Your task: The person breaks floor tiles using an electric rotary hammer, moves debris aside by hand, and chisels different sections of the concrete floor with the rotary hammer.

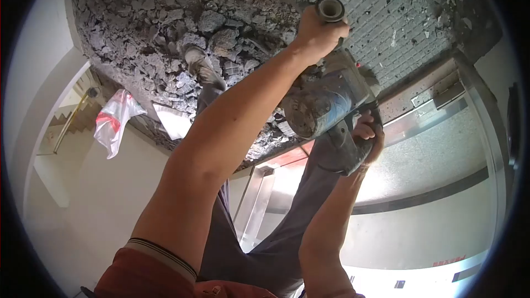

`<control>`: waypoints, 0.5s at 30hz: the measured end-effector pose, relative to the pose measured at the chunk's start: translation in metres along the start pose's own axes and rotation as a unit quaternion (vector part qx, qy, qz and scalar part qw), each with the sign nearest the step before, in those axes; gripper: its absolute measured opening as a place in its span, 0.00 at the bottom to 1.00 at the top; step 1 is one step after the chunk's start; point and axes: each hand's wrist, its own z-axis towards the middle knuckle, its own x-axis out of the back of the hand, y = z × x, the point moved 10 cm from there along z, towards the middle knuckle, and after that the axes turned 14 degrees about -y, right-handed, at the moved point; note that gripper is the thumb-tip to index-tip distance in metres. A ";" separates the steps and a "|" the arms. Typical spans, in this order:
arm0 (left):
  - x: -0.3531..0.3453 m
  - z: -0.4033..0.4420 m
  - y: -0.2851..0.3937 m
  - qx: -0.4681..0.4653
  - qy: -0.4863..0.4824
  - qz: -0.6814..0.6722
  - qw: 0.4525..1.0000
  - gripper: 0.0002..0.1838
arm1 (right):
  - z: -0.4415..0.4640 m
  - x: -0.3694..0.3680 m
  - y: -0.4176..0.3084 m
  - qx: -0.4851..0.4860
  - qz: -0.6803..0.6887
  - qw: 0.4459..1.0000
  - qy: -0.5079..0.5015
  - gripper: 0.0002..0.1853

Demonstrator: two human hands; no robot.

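Note:
A dusty, bluish-grey power tool (pixel 326 102) hangs between my two hands, above the rubble edge. My left hand (pixel 320 33) is wrapped round a dark side handle (pixel 331 9) with a round open end, on the far side of the tool body. Nearer to me, my right hand (pixel 371 138) closes round the tool's black rear handle, its fingers curled near the trigger area. Part of the tool's front is hidden behind its body.
Broken grey rubble (pixel 149 27) covers the floor at the upper left, with my shoe (pixel 199 63) on it. A gridded grey surface (pixel 397 27) lies at the upper right. A white and red plastic bag (pixel 114 121) is at the left.

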 end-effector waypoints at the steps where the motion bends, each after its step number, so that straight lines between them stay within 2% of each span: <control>1: 0.000 -0.001 0.000 0.008 0.004 0.010 1.000 0.04 | 0.001 -0.001 0.002 0.002 0.014 1.000 -0.006 0.23; 4: -0.002 -0.003 0.001 -0.015 0.039 0.010 0.999 0.04 | 0.007 0.006 0.001 -0.004 0.009 1.000 -0.010 0.23; 5: 0.003 -0.005 -0.004 0.020 0.065 0.013 0.998 0.04 | 0.012 0.014 0.003 0.004 0.032 0.999 -0.004 0.23; 6: 0.000 0.005 -0.002 0.001 0.015 0.024 1.000 0.05 | 0.017 0.017 -0.001 0.010 0.054 0.998 -0.007 0.23; 7: 0.001 0.007 -0.003 -0.003 0.027 0.025 0.999 0.05 | 0.020 0.014 -0.001 -0.014 0.094 0.995 -0.022 0.20; 11: 0.000 0.009 -0.009 -0.011 0.029 -0.017 0.999 0.06 | 0.023 0.006 -0.007 -0.013 0.101 0.995 -0.004 0.15; 15: 0.002 0.011 -0.004 0.010 0.008 -0.028 1.000 0.10 | 0.021 -0.003 -0.001 -0.009 0.066 0.998 0.002 0.17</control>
